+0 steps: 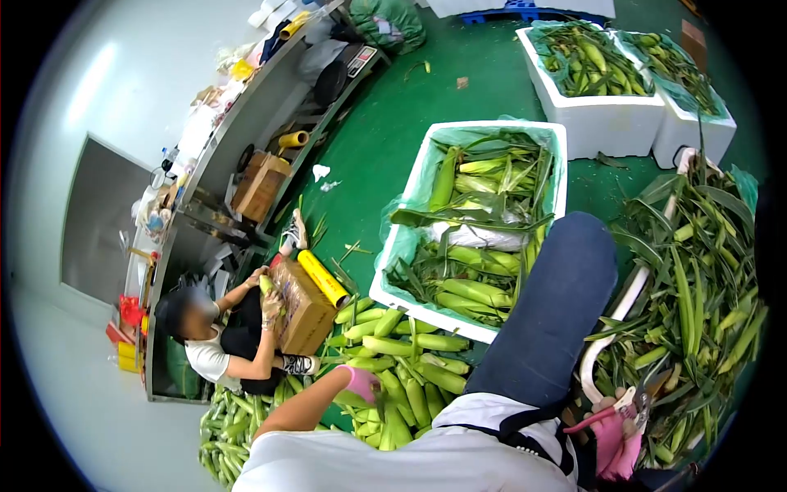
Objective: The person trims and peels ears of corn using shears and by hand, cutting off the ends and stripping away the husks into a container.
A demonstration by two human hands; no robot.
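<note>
Affording control, presumably, shears (626, 398) are clasped handle-side by right grip (611, 437); closure of left grip (361, 382) at corn (416, 400) cannot be told.

Place: an indoor produce workroom, by its look a corn trimming and packing area
Floor: smooth green floor (373, 111), with loose scraps on it
Crop: a big heap of corn ears (418, 398) right on the floor
Containers: white foam boxes (611, 127), lined with green film and filled with corn
Leaf pile: a large mass of green leaves (697, 271) along the right side
Wall side: a long grey table (246, 139) with a shelf beneath, cluttered with supplies
Packing goods: yellow rolls (322, 279) and cardboard boxes (305, 307)
Tool: red-handled cutters (626, 398)
Other worker: a seated person (215, 348) in gloves, handling an ear
Far end: a stuffed green sack (387, 25) and a blue pallet (533, 14)
</note>
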